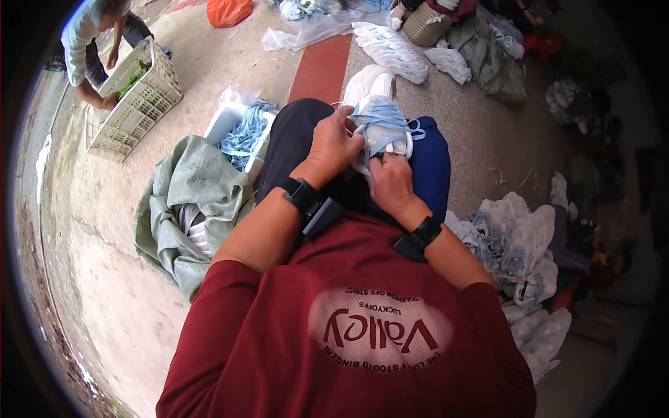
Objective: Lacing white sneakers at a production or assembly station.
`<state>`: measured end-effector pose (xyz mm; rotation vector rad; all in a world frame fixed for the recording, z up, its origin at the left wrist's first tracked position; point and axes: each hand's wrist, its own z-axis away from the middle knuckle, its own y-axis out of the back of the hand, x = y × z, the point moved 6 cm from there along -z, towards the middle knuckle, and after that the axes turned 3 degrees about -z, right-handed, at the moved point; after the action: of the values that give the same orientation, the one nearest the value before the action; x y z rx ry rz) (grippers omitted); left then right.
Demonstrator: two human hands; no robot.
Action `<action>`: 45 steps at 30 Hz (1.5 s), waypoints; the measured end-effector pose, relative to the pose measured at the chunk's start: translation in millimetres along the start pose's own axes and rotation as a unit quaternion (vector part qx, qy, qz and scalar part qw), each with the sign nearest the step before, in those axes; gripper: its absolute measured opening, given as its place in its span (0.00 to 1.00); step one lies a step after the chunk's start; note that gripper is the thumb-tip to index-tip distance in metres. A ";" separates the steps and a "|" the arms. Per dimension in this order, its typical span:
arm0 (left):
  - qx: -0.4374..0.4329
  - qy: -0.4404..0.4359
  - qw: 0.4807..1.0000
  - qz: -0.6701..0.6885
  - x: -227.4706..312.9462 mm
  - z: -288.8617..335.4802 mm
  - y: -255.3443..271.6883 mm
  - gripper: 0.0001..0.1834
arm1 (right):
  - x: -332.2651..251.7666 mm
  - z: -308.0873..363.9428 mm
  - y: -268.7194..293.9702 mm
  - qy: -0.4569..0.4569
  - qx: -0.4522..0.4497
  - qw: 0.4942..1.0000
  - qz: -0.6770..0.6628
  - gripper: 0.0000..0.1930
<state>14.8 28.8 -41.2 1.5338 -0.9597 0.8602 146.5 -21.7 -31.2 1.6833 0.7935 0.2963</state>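
A white sneaker (376, 82) rests on my lap with its toe pointing away from me. Light blue laces (385, 113) cross its upper, and a loop hangs out on the right. My left hand (333, 141) is closed on the left side of the shoe, thumb and fingers at the lacing edge. At the near end, my right hand (391, 180) has its fingers bent and pressed together at the shoe's opening by the tongue. Whether a lace end is pinched there is too small to tell.
A white box (259, 155) of blue laces and a grey-green sack (198, 182) stand at left. Piled white shoes (519, 233) lie at right, more shoes (391, 52) ahead. A person (94, 45) bends over a plastic crate (136, 104) with greens at far left.
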 end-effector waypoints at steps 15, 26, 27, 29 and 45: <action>0.087 -0.008 0.928 0.362 -20.2 1.6 31.6 0.04 | 36.0 10.2 112.1 -0.134 0.138 0.945 -0.264 0.06; -0.083 -0.313 0.916 -0.238 26.8 9.8 -44.8 0.17 | 96.4 16.8 96.1 -0.180 0.311 0.714 -0.600 0.07; -0.087 -0.272 0.941 -0.183 33.4 8.1 -33.8 0.17 | 106.0 19.3 102.4 -0.181 0.321 0.713 -0.597 0.07; -0.144 -0.141 0.979 0.014 57.6 9.7 15.3 0.14 | 120.4 25.6 117.6 -0.167 0.358 0.659 -0.639 0.08; 0.117 -0.018 0.775 0.621 -5.7 2.2 144.0 0.24 | 41.5 -29.6 -6.0 -0.032 -0.076 0.987 -0.137 0.10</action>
<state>-118.5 13.9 11.4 0.9369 -2.0009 1.9123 157.7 28.1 -37.6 1.4153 0.9179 0.1075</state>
